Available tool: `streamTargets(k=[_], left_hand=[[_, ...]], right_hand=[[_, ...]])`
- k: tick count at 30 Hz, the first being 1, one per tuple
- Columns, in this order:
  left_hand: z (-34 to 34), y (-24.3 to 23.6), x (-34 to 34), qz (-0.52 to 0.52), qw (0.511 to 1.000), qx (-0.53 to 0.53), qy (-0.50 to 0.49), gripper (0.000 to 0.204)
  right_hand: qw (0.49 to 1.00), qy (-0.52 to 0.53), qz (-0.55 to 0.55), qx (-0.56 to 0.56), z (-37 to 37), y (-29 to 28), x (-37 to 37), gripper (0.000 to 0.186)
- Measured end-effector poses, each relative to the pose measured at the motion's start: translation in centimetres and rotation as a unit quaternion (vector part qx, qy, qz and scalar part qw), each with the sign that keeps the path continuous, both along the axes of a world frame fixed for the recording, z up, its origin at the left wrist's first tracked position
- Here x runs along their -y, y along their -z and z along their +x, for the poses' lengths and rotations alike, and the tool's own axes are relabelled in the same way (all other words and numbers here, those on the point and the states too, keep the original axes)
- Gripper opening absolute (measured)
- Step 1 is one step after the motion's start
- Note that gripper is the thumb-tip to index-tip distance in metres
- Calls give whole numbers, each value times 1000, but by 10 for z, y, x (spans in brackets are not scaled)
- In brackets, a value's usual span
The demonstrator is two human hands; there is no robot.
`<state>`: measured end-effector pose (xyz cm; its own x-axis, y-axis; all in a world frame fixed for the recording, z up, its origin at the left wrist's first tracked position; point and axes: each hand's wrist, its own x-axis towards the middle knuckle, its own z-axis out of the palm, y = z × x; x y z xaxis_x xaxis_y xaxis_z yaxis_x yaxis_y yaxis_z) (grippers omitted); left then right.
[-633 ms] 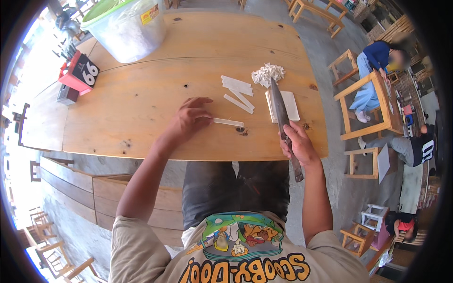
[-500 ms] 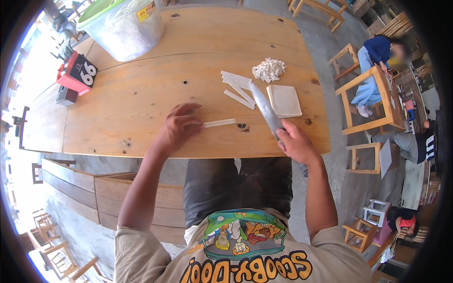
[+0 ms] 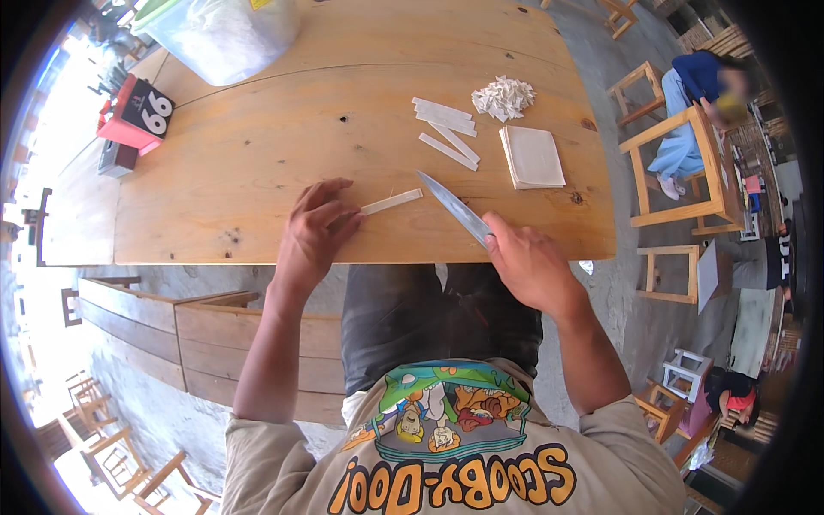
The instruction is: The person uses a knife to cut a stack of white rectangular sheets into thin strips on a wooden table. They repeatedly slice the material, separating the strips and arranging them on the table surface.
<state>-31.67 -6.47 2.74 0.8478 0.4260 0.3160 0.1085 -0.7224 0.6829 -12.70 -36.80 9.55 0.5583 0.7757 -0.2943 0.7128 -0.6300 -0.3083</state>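
Note:
My left hand (image 3: 318,227) rests at the table's near edge, its fingers bent around the left end of a narrow white strip (image 3: 391,202). The strip slants slightly up to the right, and its held end is partly hidden by the fingertips. In my right hand (image 3: 530,262) is a knife (image 3: 455,209), gripped by the handle, its pointed grey blade slanting up and left. The knife's tip is close to the strip's free right end, just apart from it. Beyond the blade lie several loose white strips (image 3: 448,148), some overlapping.
A stack of square white sheets (image 3: 533,158) and a heap of small white pieces (image 3: 503,99) lie at the right of the wooden table (image 3: 240,180). At the far left stand a translucent tub (image 3: 223,43) and a red-and-black holder (image 3: 137,116). People are among stools at right.
The knife has swung left and lower, away from the loose strips and toward the held strip. The held strip's right end now angles further up. The whole view has shifted slightly.

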Motion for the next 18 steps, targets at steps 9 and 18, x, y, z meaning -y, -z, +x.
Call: streamTargets(k=[9,18], left_hand=[[2,1,1,16,1000,7,5,15],[-3,-2,8,13,1000,0,2,14]], right_hand=[[999,22,21,45,-22,2,-10,21],[998,35,-12,42,-37,-11,-15,23]])
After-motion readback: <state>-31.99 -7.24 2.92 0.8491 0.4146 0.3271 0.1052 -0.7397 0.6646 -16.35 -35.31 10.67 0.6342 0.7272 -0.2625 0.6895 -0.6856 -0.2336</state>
